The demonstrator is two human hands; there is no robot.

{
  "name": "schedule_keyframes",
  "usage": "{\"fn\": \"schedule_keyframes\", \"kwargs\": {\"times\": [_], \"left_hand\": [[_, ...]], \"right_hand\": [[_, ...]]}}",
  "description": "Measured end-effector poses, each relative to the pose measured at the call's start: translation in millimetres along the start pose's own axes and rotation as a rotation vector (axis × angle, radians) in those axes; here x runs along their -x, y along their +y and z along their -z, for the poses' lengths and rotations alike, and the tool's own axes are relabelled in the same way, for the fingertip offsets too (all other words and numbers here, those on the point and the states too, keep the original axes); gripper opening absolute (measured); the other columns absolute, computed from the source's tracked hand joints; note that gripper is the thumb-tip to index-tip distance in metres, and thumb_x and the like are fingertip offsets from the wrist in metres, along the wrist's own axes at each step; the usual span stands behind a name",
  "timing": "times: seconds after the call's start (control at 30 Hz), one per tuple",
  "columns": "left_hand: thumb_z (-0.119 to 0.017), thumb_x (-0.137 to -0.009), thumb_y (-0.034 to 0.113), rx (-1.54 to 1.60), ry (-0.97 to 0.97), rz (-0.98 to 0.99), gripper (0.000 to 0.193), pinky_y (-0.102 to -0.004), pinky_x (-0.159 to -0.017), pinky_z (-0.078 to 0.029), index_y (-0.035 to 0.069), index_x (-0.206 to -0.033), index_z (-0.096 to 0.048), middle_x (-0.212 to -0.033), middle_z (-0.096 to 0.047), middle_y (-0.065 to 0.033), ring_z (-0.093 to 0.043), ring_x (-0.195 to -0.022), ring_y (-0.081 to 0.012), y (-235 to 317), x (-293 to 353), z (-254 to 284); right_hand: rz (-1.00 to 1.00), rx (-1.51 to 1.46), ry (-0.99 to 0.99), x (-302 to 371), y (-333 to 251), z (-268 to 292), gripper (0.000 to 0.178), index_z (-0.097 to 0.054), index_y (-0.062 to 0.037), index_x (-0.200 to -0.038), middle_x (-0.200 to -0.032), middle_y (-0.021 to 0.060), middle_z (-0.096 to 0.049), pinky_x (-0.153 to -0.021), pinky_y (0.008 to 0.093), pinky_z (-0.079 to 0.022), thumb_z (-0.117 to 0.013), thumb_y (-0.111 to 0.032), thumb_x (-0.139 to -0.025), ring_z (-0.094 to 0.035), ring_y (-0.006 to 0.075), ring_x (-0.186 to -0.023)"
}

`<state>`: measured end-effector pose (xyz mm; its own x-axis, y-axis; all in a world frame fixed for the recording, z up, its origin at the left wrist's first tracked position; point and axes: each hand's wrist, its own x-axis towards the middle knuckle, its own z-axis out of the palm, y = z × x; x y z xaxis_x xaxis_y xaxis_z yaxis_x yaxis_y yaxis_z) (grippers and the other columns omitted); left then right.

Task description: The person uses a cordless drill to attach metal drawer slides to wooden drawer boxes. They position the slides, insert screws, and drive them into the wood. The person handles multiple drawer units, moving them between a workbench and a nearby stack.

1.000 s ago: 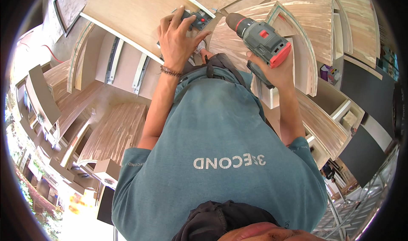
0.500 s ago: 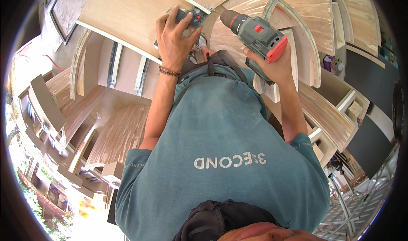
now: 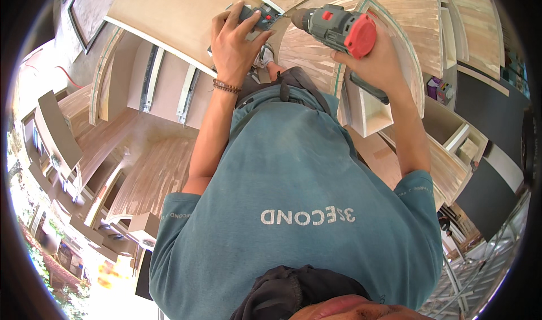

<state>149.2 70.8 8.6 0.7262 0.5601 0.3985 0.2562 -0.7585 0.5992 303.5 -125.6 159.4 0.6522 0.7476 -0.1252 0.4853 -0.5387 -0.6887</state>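
Observation:
My left hand point(image 3: 234, 49) grips a small dark grey drilling jig point(image 3: 264, 18) with a red button, at the right end of a pale wooden panel point(image 3: 169, 18). Its fingers reach over the top of the jig and partly cover it. In my right hand point(image 3: 379, 66) is a grey and black cordless drill point(image 3: 333, 26) with a red rear end, held by its handle. The drill points left, and its bit meets the panel's end beside the jig. Whether the bit has entered the wood is too small to tell.
Metal drawer slides point(image 3: 151, 80) line an open cabinet below the panel. Curved wooden cabinet parts point(image 3: 389, 15) stand on the right, near a small open box point(image 3: 375, 114). Black panels point(image 3: 494, 111) lie farther right. A foot point(image 3: 266, 55) shows beneath my left hand.
The drill has swung from a slant to nearly level, its rear end rising and its handle moving right. My left hand and the jig have shifted only slightly.

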Motion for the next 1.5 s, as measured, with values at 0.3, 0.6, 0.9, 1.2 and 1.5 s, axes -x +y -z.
{"fn": "schedule_keyframes", "kwargs": {"times": [0.3,0.6,0.9,1.2,1.5], "left_hand": [[-0.093,-0.064,0.033,0.014,0.007,0.051,0.047,-0.0389,-0.095,-0.054,0.018,-0.107,-0.083,-0.133,-0.070,-0.0031,-0.060,-0.113,-0.0265,-1,2,0],[-0.094,-0.063,0.033,-0.014,0.036,0.033,0.046,-0.0377,-0.093,-0.055,0.019,-0.106,-0.084,-0.131,-0.071,-0.0018,-0.062,-0.110,-0.0255,-2,2,-2],[-0.093,-0.062,0.033,-0.008,0.028,0.039,0.047,-0.0380,-0.094,-0.056,0.022,-0.107,-0.083,-0.132,-0.071,0.0000,-0.062,-0.111,-0.0252,0,1,-2],[-0.092,-0.063,0.035,-0.053,-0.015,0.083,0.047,-0.0373,-0.094,-0.055,0.026,-0.107,-0.083,-0.133,-0.070,0.0034,-0.061,-0.113,-0.0231,3,3,-5],[-0.093,-0.061,0.036,-0.055,-0.024,0.103,0.050,-0.0364,-0.093,-0.054,0.027,-0.109,-0.083,-0.135,-0.069,0.0049,-0.062,-0.109,-0.0226,4,2,-4]], "right_hand": [[-0.024,0.204,-0.175,-28,-17,8,0.041,-0.069,-0.0021,-0.103,-0.087,0.0183,-0.071,-0.080,0.0434,-0.055,-0.081,-0.022,-0.069,-0.069,0.0383,-0.085],[-0.025,0.251,-0.228,-47,-21,9,0.044,-0.067,-0.0009,-0.106,-0.091,0.0208,-0.072,-0.080,0.0443,-0.055,-0.079,-0.021,-0.069,-0.068,0.0404,-0.085],[0.024,0.288,-0.392,-78,-17,21,0.047,-0.063,-0.0001,-0.115,-0.092,0.0119,-0.069,-0.085,0.0377,-0.052,-0.080,-0.015,-0.074,-0.064,0.0262,-0.084],[-0.058,0.307,-0.477,-93,-13,22,0.049,-0.062,-0.0006,-0.120,-0.100,0.0102,-0.069,-0.088,0.0356,-0.052,-0.077,-0.012,-0.075,-0.063,0.0239,-0.088],[-0.037,0.320,-0.410,-89,-8,20,0.054,-0.061,-0.0007,-0.122,-0.101,0.0102,-0.069,-0.086,0.0367,-0.053,-0.079,-0.010,-0.072,-0.064,0.0238,-0.090]]}}
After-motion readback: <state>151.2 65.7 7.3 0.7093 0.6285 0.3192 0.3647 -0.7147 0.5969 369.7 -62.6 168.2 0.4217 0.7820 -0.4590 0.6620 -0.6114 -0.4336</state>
